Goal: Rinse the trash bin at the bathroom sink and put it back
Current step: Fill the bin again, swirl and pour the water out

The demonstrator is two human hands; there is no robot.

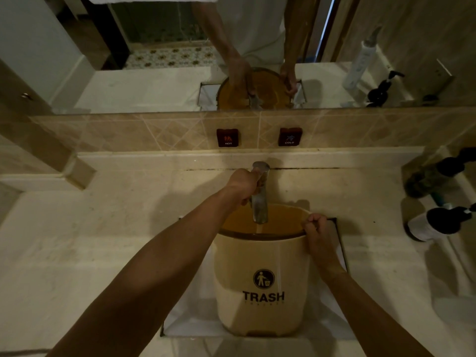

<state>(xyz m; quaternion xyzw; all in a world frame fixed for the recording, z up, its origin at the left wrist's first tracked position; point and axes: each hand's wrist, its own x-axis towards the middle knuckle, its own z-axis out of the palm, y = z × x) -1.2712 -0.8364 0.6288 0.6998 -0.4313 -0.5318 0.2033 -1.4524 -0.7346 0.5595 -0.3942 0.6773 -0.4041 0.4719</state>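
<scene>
The bin (260,282) stands upright in the sink (180,320), mouth under the tap (260,199), and could tip or slop over the counter (103,253) if it fills too far. The right hand (315,229) grips the bin's right rim; if that wet grip slips, the bin lurches. The left hand (244,182) is closed on the tap, where a hard turn would splash.

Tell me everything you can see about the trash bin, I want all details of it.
The trash bin is a round, cream-coloured container, plastic by its look, with a darker brown rim and orange-brown inside. Its front bears a black figure logo and the word TRASH. It stands upright in the white sink, open and lidless, its mouth under the metal faucet. The right hand grips its rim; the left hand holds the faucet, not the bin.
</scene>
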